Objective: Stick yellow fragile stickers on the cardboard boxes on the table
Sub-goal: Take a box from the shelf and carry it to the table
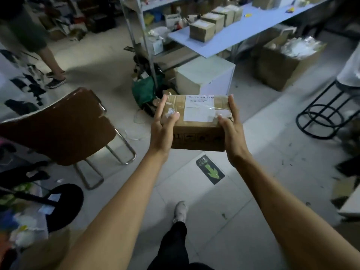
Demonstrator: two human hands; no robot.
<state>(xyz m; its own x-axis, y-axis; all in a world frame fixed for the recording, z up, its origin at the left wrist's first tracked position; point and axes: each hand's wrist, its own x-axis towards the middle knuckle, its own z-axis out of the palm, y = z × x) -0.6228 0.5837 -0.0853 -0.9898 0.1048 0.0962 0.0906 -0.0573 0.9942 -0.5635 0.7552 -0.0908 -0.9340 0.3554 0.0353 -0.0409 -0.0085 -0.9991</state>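
Observation:
A brown cardboard box (196, 135) with a white label (198, 112) and clear tape on top is carried above the floor, between my two hands. My left hand (162, 129) presses its left side with straight fingers, thumb lying on the top. My right hand (231, 131) mirrors this on the right side. Further cardboard boxes (202, 30) stand in a row on the pale blue table (243, 36) at the back. Small yellow stickers (247, 15) lie on that table beyond the boxes.
A brown chair (58, 129) stands at the left and a black metal stool (323, 115) at the right. A white cabinet (204, 75), a green bag (146, 90) and a large carton (282, 67) sit under the table. Another person's legs (52, 61) are at the far left.

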